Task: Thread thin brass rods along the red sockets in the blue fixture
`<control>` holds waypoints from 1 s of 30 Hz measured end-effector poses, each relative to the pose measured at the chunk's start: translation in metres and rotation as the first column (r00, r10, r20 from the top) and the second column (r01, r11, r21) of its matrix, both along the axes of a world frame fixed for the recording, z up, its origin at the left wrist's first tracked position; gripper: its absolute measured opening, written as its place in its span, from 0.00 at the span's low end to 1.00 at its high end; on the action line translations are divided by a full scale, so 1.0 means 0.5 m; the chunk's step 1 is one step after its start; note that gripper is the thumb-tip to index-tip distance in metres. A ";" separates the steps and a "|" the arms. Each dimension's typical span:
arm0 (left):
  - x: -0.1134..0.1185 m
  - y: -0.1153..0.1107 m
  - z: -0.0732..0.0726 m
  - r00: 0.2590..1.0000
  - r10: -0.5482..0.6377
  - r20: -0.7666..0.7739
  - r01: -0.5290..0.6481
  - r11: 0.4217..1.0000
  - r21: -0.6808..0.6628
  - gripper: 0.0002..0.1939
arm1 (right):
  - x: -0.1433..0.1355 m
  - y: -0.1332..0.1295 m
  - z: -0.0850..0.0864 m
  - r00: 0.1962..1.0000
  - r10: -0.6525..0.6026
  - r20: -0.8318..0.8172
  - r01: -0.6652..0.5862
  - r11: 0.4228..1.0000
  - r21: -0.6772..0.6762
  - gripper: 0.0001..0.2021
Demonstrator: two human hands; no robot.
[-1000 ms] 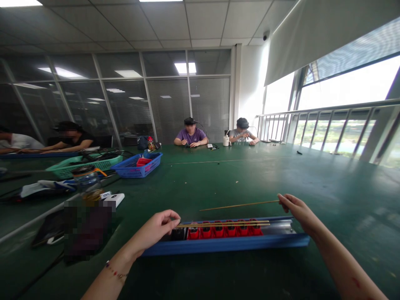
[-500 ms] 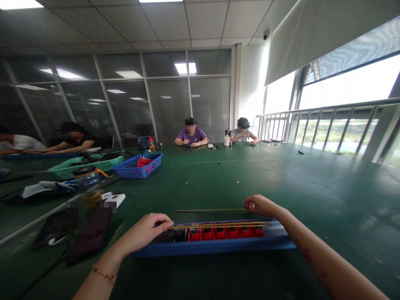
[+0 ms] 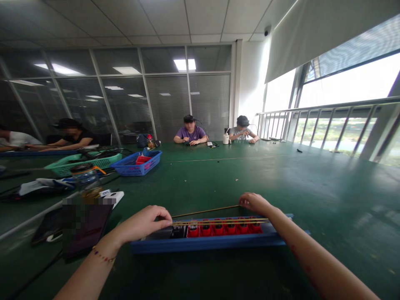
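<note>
— What's in front of me?
— A long blue tray (image 3: 218, 243) with a row of glossy red caps (image 3: 225, 228), thin brass rods (image 3: 218, 222) laid across them.
— And my hands?
— My right hand (image 3: 254, 203) pinches one slender rod (image 3: 204, 211) behind the tray; my left hand (image 3: 143, 223) rests curled at the laid rods' left ends.

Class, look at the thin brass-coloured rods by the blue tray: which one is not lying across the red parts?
The single rod pinched at its end by the right hand. It slants behind the blue tray, while the other rods lie flat across the red parts.
</note>
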State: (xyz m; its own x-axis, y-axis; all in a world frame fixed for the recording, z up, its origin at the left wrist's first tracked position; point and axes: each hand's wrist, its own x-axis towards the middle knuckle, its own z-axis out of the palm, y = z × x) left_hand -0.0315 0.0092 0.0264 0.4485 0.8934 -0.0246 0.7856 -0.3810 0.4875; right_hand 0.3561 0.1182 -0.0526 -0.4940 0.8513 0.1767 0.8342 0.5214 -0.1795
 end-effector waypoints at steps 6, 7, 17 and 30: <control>0.007 -0.009 0.022 0.998 0.006 -0.066 0.000 0.996 0.087 0.14 | -0.001 0.004 -0.005 0.999 -0.049 0.019 0.050 0.999 -0.012 0.08; 0.009 -0.012 0.027 0.997 0.010 -0.075 -0.002 0.995 0.096 0.14 | -0.001 0.006 -0.007 0.998 -0.053 0.020 0.054 0.998 -0.014 0.08; -0.031 -0.012 0.085 0.989 0.088 -0.115 -0.051 0.955 0.291 0.16 | 0.006 0.014 -0.016 0.999 -0.023 -0.025 0.023 1.000 -0.017 0.07; -0.027 0.117 -0.045 0.978 0.086 -0.191 -0.061 0.989 0.135 0.13 | 0.009 0.015 -0.019 0.999 -0.029 -0.045 0.028 0.999 -0.027 0.11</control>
